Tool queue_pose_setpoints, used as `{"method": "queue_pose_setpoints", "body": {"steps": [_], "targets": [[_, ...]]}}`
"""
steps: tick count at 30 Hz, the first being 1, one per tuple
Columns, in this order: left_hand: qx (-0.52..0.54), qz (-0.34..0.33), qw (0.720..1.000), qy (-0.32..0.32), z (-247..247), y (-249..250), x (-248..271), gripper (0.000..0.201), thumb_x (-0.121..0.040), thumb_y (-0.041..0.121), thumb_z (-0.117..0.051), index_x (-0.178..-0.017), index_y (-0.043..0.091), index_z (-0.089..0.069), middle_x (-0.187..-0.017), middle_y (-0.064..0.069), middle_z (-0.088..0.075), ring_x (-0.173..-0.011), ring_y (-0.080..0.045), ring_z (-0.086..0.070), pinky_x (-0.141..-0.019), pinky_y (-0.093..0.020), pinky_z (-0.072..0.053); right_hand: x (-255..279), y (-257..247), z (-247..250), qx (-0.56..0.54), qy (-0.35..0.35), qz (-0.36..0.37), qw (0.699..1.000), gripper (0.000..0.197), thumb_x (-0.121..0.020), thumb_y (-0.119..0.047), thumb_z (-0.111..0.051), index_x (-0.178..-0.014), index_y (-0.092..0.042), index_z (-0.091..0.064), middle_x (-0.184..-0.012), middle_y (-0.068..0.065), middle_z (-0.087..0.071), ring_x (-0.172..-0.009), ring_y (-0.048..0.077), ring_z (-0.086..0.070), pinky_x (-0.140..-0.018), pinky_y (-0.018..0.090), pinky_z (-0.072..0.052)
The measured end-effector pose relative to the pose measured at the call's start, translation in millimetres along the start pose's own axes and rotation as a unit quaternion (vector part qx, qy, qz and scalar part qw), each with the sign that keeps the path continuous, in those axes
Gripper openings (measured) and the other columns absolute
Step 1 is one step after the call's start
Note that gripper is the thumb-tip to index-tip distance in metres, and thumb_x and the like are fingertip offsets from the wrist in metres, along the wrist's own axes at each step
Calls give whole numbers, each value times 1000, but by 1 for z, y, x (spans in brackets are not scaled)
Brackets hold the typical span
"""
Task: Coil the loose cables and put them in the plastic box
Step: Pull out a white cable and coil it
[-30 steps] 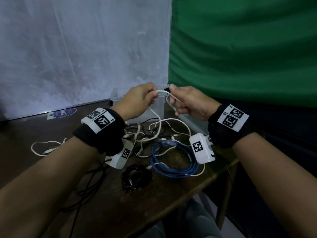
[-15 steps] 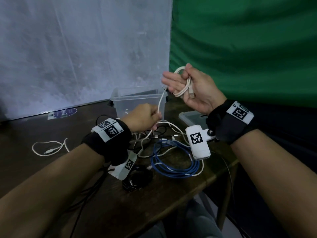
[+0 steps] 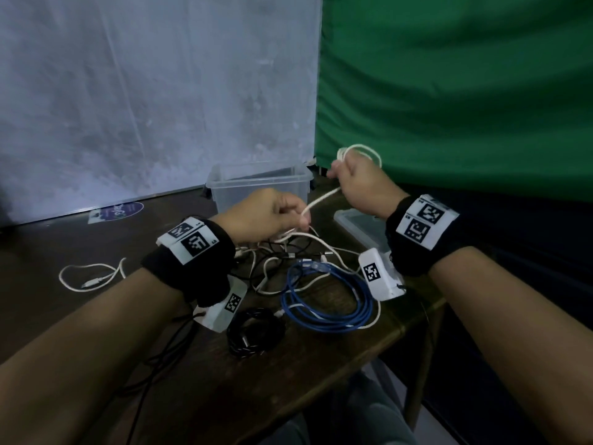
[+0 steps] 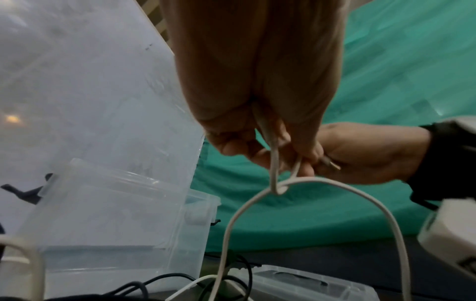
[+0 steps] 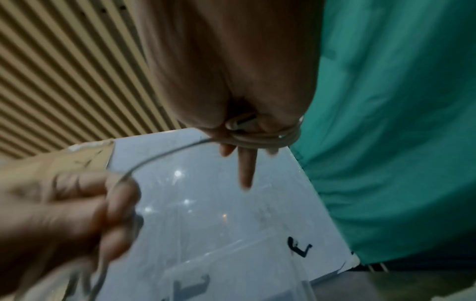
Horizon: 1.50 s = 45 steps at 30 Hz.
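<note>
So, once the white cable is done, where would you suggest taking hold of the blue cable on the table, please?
The blue cable already lies in rough flat loops near the table's front edge. I would come from above and pinch several strands together on the near side, probably clearest: white cables cross its far side, and the black bundle lies to its left.

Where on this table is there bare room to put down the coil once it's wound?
Bare wood shows on the table left of the small white cable, and along the near edge below the black coil. The middle is crowded: the blue cable and tangled white and black leads fill the space between the plastic box and both wrists.
</note>
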State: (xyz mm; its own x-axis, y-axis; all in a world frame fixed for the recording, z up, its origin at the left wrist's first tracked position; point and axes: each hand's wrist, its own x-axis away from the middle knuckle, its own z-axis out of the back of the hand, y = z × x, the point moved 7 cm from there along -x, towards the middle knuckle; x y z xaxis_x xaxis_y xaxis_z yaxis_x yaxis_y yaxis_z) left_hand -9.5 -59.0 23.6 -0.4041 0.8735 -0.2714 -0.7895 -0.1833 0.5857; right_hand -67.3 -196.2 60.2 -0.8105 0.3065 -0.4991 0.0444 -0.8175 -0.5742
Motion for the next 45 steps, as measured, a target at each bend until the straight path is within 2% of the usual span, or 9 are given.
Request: {"method": "queue_pose_setpoints", "body": {"steps": [3, 7, 14, 17, 22, 24, 27, 39, 45], "targets": [[28, -36, 995, 91, 19, 2, -2, 10, -91, 15, -60, -83, 18, -65, -85, -13, -71, -72, -13, -56, -70, -27, -40, 5, 4, -13, -13, -67, -24, 997, 27, -102, -24, -34, -78, -14, -42, -59, 4, -59, -55, 17, -57, -59, 27, -41], [-176, -5, 961, 212, 42, -6, 1, 15, -89, 40, -57, -86, 27, -66, -85, 10, -66, -101, -11, -56, -97, -42, -25, 10, 0, -20, -179, -107, -31, 978, 36, -100, -36, -42, -72, -13, -46, -43, -7, -39, -39, 9, -38, -49, 27, -37], [-320, 67, 930, 165, 37, -8, 1, 24, -91, 50, -48, -89, 34, -65, -110, 10, -63, -138, -13, -26, -110, -54, 5, 12, -19, -23, -304, -125, -21, 944, 32, -101, -23, -43, -70, -15, -40, -41, -13, -34, -36, 1, -29, -46, 19, -32], [-272, 65, 953, 115, 23, -14, -2, 20, -92, 44, -50, -83, 30, -61, -107, 8, -63, -134, -11, -35, -110, -53, -1, 7, -22, -16, -334, -83, -32, 939, 33, -102, -22, -39, -70, -15, -40, -37, -12, -32, -34, 3, -27, -47, 23, -30], [-201, 41, 976, 70, 16, -14, -1, 30, -92, 44, -50, -80, 22, -67, -65, 7, -56, -76, -18, -53, -81, -30, -40, 1, -14, -10, -329, -44, -44, 942, 33, -102, -22, -40, -69, -15, -38, -43, -10, -30, -36, 6, -25, -44, 22, -27], [-168, 36, 984, 40, 14, -13, 0, 33, -97, 34, -48, -97, 11, -71, -72, 1, -61, -74, -15, -53, -65, -18, -38, 1, -9, -8, -327, -32, -51, 943, 33, -101, -21, -40, -68, -15, -39, -44, -8, -31, -36, 6, -26, -40, 19, -29], [-84, 46, 995, -6, 8, -17, 2, 29, -99, 23, -44, -116, 12, -66, -95, -5, -69, -83, -11, -60, -78, -21, -46, -4, 2, -4, -316, 9, -67, 946, 33, -100, -22, -42, -67, -15, -41, -42, -9, -32, -34, 6, -26, -39, 21, -26], [-204, 27, 972, 116, 29, -24, 1, 20, -96, 23, -51, -83, 18, -66, -79, 0, -68, -61, -9, -52, -62, -26, -34, 10, 7, -10, -72, -85, -75, 991, 28, -86, -16, -54, -58, -15, -49, -49, -2, -42, -38, 6, -34, -42, 16, -28], [-202, 45, 975, 85, 28, -31, 1, 18, -97, 13, -45, -86, 12, -60, -81, -3, -66, -70, -17, -53, -63, -25, -33, 5, 23, 4, -21, 6, -93, 995, 22, -88, -20, -51, -68, -12, -46, -53, 0, -34, -44, 10, -31, -48, 25, -25]]}}
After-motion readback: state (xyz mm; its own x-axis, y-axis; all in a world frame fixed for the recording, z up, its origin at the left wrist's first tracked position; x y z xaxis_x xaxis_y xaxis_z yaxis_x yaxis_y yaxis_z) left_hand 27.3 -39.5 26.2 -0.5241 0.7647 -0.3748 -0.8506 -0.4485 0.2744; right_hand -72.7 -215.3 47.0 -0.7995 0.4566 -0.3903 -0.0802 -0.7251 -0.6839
